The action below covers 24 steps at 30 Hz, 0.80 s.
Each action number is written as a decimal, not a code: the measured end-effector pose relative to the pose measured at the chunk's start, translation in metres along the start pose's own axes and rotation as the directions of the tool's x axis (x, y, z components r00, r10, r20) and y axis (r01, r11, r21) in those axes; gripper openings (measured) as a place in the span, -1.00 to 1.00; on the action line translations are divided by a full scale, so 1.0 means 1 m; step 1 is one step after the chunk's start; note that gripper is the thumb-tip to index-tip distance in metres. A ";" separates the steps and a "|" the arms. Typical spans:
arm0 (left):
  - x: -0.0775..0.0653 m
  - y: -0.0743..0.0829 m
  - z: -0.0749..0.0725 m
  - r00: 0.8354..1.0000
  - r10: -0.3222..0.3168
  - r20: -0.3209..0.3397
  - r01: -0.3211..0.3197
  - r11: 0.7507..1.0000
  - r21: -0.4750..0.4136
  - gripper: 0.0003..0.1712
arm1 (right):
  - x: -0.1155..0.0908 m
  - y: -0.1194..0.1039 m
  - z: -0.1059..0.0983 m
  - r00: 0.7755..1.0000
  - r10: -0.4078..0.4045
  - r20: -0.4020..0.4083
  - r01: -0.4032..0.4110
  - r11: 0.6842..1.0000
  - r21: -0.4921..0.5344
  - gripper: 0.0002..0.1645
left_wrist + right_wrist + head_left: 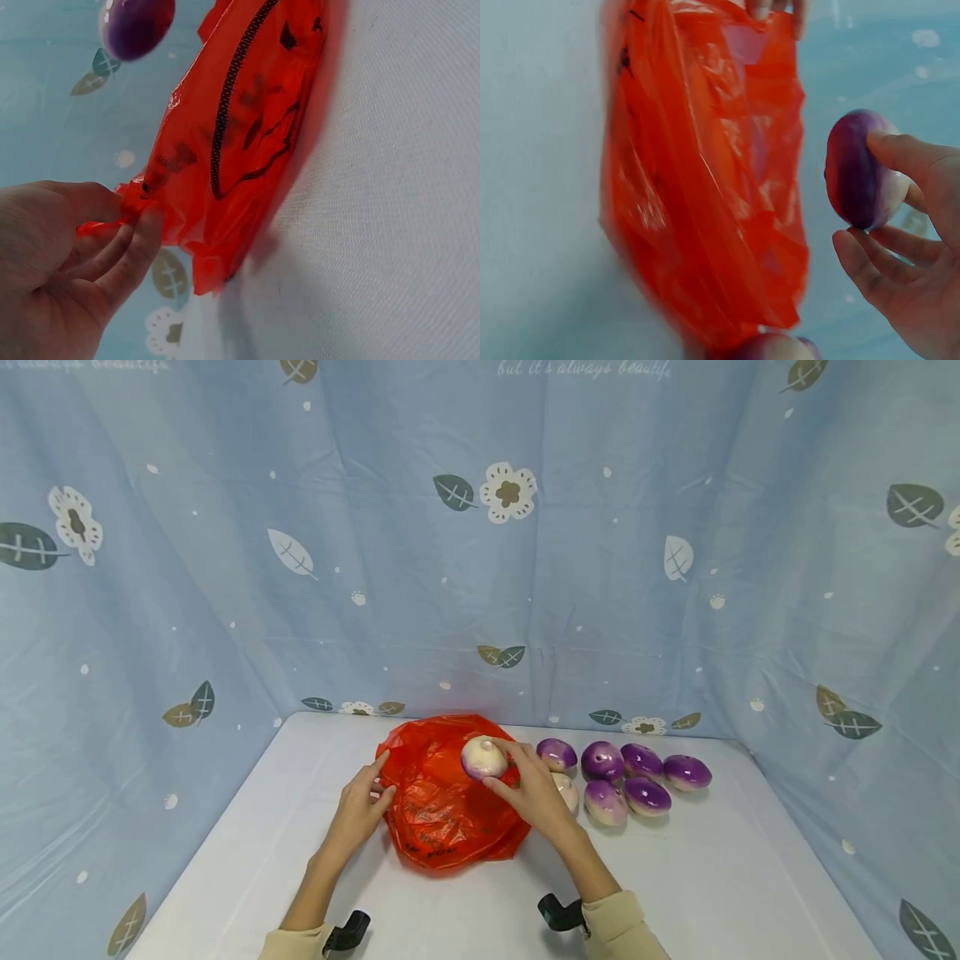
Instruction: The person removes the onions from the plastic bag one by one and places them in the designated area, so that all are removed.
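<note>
A red plastic bag [442,814] with black print stands on the white table. My left hand [358,806] pinches its left rim between thumb and fingers; the left wrist view shows the thin plastic [154,199] at the fingertips. Above the bag's right side, my right hand [536,789] holds a purple-and-white turnip [484,758], its pale side up. In the right wrist view the thumb presses one side of this turnip [859,169], with the fingers around the other. The bag's contents are hidden.
To the right of the bag sit several more turnips [602,762], grouped close together. The nearest pale turnip [566,792] is partly hidden behind my right hand. A blue patterned curtain [600,610] hangs behind the white table [720,877] and along its sides.
</note>
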<state>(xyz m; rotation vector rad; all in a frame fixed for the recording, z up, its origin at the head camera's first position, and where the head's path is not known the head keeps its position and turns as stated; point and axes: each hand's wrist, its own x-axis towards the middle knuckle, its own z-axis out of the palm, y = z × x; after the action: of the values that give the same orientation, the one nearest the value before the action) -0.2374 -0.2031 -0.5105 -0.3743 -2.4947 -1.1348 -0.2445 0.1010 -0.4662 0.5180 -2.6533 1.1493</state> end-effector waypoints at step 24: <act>0.000 -0.001 0.001 0.999 0.035 -0.016 -0.035 0.999 0.003 -0.27 | -0.048 0.053 -0.097 0.963 -0.068 -0.259 0.042 0.994 -0.105 -0.21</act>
<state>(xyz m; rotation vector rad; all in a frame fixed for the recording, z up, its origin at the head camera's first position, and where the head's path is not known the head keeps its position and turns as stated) -0.2378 -0.2034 -0.5119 -0.4052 -2.4655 -1.1162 -0.2163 0.2172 -0.4509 0.3894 -2.4370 0.9890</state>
